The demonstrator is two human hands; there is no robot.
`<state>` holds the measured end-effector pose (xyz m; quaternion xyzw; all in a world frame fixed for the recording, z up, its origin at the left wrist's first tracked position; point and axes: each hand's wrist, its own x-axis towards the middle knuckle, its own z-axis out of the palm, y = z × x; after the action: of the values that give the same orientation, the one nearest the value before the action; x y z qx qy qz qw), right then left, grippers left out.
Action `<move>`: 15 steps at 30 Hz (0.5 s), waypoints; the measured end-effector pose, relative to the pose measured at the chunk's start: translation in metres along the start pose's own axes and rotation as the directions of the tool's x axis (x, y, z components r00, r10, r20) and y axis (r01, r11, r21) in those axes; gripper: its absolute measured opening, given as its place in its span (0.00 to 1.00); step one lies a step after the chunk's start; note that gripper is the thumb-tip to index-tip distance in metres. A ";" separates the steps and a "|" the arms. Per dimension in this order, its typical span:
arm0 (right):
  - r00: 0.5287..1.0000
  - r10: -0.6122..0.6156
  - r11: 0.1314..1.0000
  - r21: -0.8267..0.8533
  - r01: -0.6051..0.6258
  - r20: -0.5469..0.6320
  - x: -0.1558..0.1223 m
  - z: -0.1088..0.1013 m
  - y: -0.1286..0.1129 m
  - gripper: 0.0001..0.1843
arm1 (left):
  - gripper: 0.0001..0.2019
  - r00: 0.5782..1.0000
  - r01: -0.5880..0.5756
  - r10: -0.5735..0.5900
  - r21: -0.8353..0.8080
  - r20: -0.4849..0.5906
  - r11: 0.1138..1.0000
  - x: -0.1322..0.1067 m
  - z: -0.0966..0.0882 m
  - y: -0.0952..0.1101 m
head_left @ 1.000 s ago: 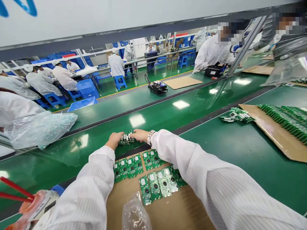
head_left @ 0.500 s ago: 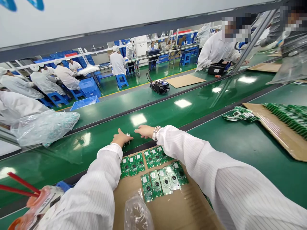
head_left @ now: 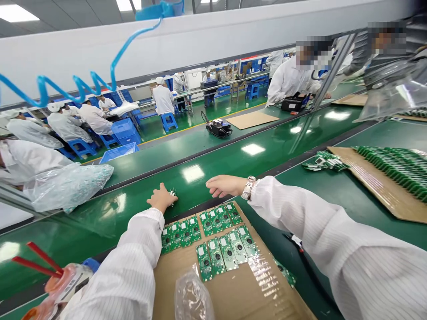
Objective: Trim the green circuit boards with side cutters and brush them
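Note:
My left hand [head_left: 162,198] lies palm down on the green conveyor belt [head_left: 140,213], over a small stack of circuit boards [head_left: 172,193] that shows only past its fingertips. My right hand [head_left: 225,186], with a metal wristwatch [head_left: 248,187], reaches over the belt a little to the right, holding nothing. Below both hands, a cardboard sheet [head_left: 233,289] carries several green circuit boards [head_left: 216,244] in rows. One loose green board [head_left: 285,272] lies partly under the sheet's right edge. A clear plastic bag [head_left: 192,298] rests on the cardboard's near part.
Beyond the belt, a parallel belt holds a black electronic unit [head_left: 218,128]. At right, cardboard [head_left: 373,186] bears rows of green boards. Co-workers in white sit and stand nearby. A blue coiled hose [head_left: 80,82] hangs above; red-handled tool [head_left: 36,262] sits lower left.
My right hand has moved rightward, away from the small stack, which is now mostly hidden by my left hand. The whole view has tilted upward, showing more ceiling and the blue coiled hose.

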<state>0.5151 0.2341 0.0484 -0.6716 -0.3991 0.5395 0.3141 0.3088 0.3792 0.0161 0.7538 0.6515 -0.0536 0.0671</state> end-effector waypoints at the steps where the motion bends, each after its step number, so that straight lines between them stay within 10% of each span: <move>1: 1.000 -0.011 1.000 0.019 0.012 -0.007 -0.007 -0.003 0.000 0.17 | 0.23 0.999 -0.040 0.041 0.016 -0.024 0.999 -0.003 -0.007 0.002; 6: 0.997 -0.065 0.983 0.168 0.069 -0.032 -0.045 -0.010 -0.004 0.14 | 0.35 0.920 -0.320 0.334 0.100 -0.205 0.942 -0.037 -0.060 0.024; 12: 0.983 -0.161 0.904 0.413 0.113 0.083 -0.087 0.008 -0.009 0.28 | 0.48 0.618 -0.664 0.706 0.250 -0.347 0.704 -0.132 -0.124 0.028; 13: 0.973 -0.182 0.885 0.454 0.099 0.142 -0.093 0.015 -0.008 0.32 | 0.46 0.540 -0.718 0.768 0.288 -0.343 0.634 -0.151 -0.129 0.024; 15: 0.927 -0.239 0.836 0.547 0.044 0.291 -0.106 0.031 -0.005 0.38 | 0.37 0.222 -0.822 0.918 0.443 -0.327 0.357 -0.188 -0.131 0.014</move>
<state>0.4737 0.1439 0.0964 -0.4205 -0.3326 0.7131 0.4517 0.2948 0.2165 0.1769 0.9711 0.0975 0.1452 -0.1624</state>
